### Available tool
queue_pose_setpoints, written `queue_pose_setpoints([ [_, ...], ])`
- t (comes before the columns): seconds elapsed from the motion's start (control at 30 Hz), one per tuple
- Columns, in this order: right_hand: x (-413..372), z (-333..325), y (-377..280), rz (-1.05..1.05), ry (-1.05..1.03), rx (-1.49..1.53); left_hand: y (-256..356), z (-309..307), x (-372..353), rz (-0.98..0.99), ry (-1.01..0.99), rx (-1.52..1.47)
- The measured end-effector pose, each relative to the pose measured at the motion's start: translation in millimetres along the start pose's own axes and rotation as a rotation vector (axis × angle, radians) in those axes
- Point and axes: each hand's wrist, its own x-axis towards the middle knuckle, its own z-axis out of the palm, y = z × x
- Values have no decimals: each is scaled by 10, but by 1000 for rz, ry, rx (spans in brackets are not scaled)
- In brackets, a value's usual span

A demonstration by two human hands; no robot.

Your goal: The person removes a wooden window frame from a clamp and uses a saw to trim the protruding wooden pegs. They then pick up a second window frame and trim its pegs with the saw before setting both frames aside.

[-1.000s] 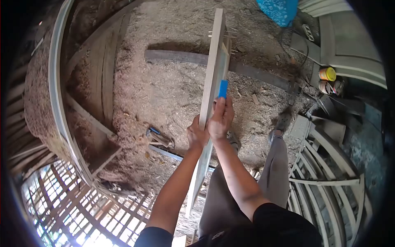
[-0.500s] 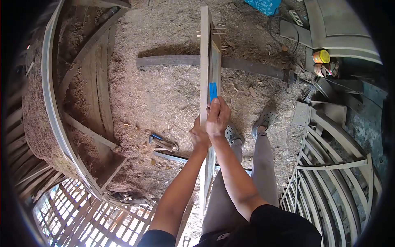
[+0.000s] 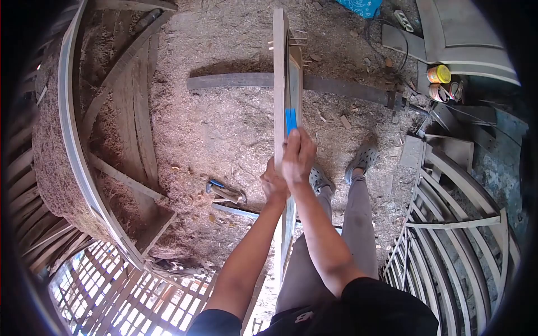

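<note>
A long wooden frame [image 3: 279,73] stands on edge in front of me, running away from my body. My right hand [image 3: 298,157] is closed round a blue tool [image 3: 291,119] on the right side of the frame; the tool's far end shows past my fingers. Close beside it, my left hand [image 3: 274,182] grips the wooden frame from the left, fingers bent. Thin wood slivers [image 3: 297,42] stick out across the frame farther up.
A dark plank [image 3: 230,81] lies crosswise under the frame on the shaving-covered floor. A hammer-like tool [image 3: 224,192] lies at left. Cans [image 3: 439,74] stand at right, above curved slatted woodwork [image 3: 454,224]. A curved frame [image 3: 70,129] is at far left.
My right hand and the blue tool have moved slightly farther away along the frame. My left hand has hardly moved and keeps its grip.
</note>
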Motion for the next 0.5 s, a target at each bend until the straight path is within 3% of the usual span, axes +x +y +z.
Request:
queue_pose_setpoints([
  [0.1,-122,-20,-59,-60,54,-46,19,-10,31,-55,-17,-71],
  [0.23,310,164,-129,-23,58,80,21,54,31,-22,0,114],
  [0.27,239,123,-73,-43,43,45,-13,49,62,-68,-125,251],
  [0.4,-98,-36,-65,-44,26,8,106,-33,17,-116,-59,61],
  [0.5,409,128,-98,0,25,26,199,-14,-1,-118,-39,194],
])
